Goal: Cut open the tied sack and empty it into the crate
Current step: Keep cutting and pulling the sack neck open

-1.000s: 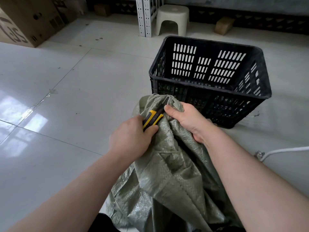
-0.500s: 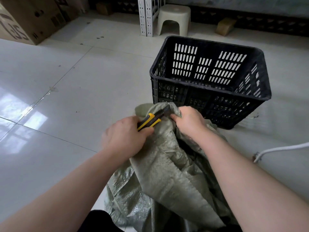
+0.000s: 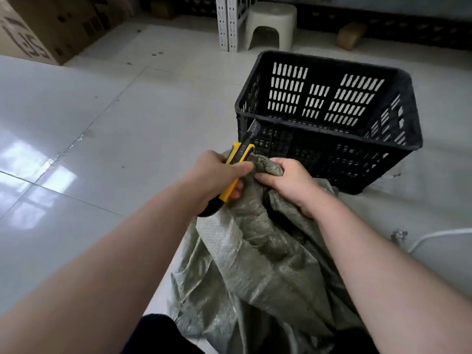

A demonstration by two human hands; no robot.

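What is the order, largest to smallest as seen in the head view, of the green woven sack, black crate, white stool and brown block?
1. green woven sack and black crate: about alike; the sack is nearer and partly hidden, so unranked.
2. white stool
3. brown block

Glossy tiled floor [image 3: 76, 154], white stool [image 3: 270, 24]

The sack [image 3: 255, 264] lay on the floor [image 3: 127, 123] nearest the person, its neck gripped by the right hand [image 3: 288, 182], with the knife [image 3: 240, 154] held in the left hand [image 3: 217, 177] just left of it. The crate [image 3: 319, 132] stood just behind the sack, with the stool [image 3: 270, 26] farther back. A cardboard box [image 3: 38, 26] sat far left and a cord [image 3: 434, 236] right.
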